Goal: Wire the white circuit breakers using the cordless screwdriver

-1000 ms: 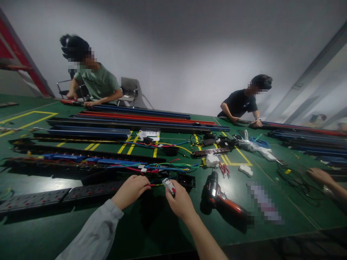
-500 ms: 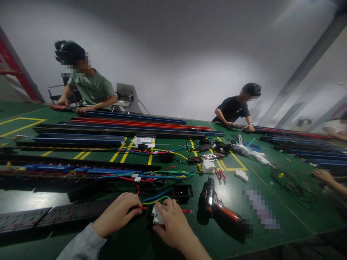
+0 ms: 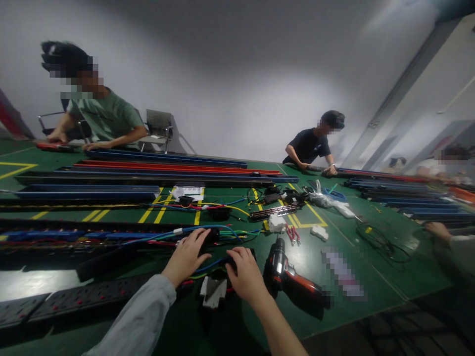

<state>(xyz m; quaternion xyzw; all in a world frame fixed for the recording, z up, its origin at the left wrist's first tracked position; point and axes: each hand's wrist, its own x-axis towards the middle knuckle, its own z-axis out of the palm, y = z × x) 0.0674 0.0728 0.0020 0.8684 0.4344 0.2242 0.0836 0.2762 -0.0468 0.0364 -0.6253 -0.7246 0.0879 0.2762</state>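
My left hand (image 3: 189, 254) reaches over the coloured wires, its fingers on a small black part (image 3: 212, 236); whether it grips it is unclear. My right hand (image 3: 245, 272) is closed at the edge of a black box (image 3: 253, 253), mostly covered by the fingers. Blue and green wires (image 3: 211, 267) run between the hands. Just below them a white plastic piece (image 3: 213, 292) lies on the green table. A black socket strip (image 3: 100, 295) extends to the left of it.
To the right lie a drill (image 3: 293, 282), red-handled leads (image 3: 293, 234) and white parts (image 3: 276, 223). Long metal profiles (image 3: 178, 170) stretch across the back. Two persons work at the far side; another person's hand (image 3: 440, 230) is at the right.
My left hand has moved forward to the black part. My right hand has let go of the white piece and moved up to the black box. The view has shifted right.
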